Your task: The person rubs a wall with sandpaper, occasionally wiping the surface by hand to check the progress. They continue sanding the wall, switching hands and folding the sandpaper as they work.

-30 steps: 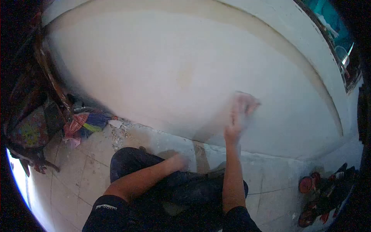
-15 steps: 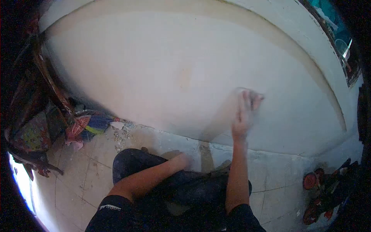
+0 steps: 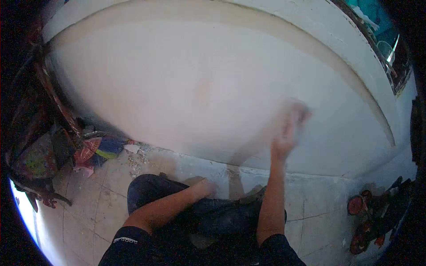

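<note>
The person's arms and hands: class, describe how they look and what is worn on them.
The left sleeve and right sleeve are short and dark; the left has a strip of small pale lettering near its hem. The left forearm and right forearm are bare. No gloves show on the left hand or right hand, but both are too blurred to tell about rings.

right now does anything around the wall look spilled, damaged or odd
Yes. Pale crumbs lie scattered on the floor beyond the left knee, like loose debris. The wall also has a tan patch breaking its paler middle; I can't tell whether it's a stain or damage.
</note>
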Demonstrator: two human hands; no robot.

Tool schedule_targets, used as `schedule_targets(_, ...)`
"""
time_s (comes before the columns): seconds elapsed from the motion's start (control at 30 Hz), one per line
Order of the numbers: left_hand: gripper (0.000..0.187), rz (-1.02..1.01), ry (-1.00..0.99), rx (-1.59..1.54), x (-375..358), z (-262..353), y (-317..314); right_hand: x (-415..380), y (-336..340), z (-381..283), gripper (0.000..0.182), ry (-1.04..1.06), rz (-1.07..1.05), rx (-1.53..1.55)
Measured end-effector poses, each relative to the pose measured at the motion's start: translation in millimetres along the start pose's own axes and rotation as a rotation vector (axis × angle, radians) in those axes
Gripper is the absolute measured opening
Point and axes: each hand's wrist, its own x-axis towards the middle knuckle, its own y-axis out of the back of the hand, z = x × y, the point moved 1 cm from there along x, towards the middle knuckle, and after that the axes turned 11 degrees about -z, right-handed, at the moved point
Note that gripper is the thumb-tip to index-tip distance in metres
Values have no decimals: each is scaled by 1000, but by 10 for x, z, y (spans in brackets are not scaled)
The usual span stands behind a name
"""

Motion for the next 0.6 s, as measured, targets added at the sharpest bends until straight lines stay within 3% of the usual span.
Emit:
schedule_targets(0.07, 27, -80, 69, 24, 143, -161, -356, 86, 147, 155, 45, -240, 435, 187)
schedule_targets(0.2, 23, -236, 189, 1, 175, -19, -171, 1, 68, 241, 44, -304, 458, 142)
schedule_targets(0.27, 21, -331, 200, 11, 275, 67, -73, -118, -241, 50, 45, -23, 341, 138)
schedule_targets(0.3, 19, -429, 221, 20, 287, 99, -29, -138, -216, -55, 45, -28, 346, 132)
schedule_targets(0.33, 19, -436, 217, 25, 163, 135, 75, -129, -158, -195, 45, -5, 122, 60)
schedule_targets(0.37, 22, -250, 173, -115, -41, 139, 209, -106, -115, -280, 45, 20, -101, -9)
schedule_targets(0.43, 24, -60, 138, -250, -266, 251, 594, -15, -12, -125, 45, 27, -44, -130)
schedule_targets(0.5, 27, -80, 232, -368, -306, 438, 938, 82, 109, 144, 45, -284, 464, 342)
schedule_targets(0.53, 28, -83, 264, -409, -306, 522, 1066, 88, 181, 212, 45, -280, 459, 344)
schedule_targets(0.6, 28, -208, 307, -201, -266, 628, 1254, 38, 345, 294, 45, -376, 522, 108)
